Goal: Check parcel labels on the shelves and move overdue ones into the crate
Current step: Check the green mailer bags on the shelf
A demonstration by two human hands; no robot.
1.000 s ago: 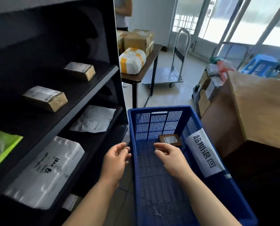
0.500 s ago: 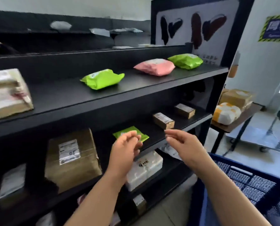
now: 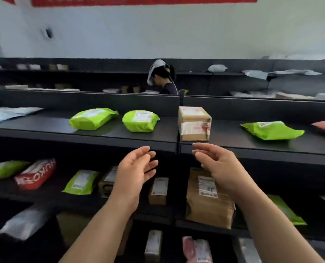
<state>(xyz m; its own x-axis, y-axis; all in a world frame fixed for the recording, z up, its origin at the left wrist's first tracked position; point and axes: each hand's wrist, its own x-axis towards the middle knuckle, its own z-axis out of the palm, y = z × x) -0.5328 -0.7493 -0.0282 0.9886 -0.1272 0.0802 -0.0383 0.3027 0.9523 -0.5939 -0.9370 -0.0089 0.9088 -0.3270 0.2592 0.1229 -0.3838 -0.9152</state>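
Note:
I face black shelves (image 3: pixel 157 138) full of parcels. A taped cardboard box (image 3: pixel 194 123) stands on the top shelf, just above my right hand (image 3: pixel 219 168). Two green mailer bags (image 3: pixel 92 118) (image 3: pixel 140 120) lie left of it and a third green bag (image 3: pixel 271 130) to its right. My left hand (image 3: pixel 134 173) is raised in front of the shelf edge, fingers apart, holding nothing. My right hand is also open and empty. A large brown parcel (image 3: pixel 209 204) with a white label sits on the middle shelf behind my right wrist. The crate is out of view.
The middle shelf holds a red bag (image 3: pixel 35 174), a green bag (image 3: pixel 81 182) and small brown boxes (image 3: pixel 158 190). A pink parcel (image 3: pixel 196 249) lies on the bottom shelf. Behind the shelves another person (image 3: pixel 162 78) stands at a second row of shelving.
My view has swung left from the blue crate to the shelves. Both hands have risen from over the crate to the top shelf edge, still empty.

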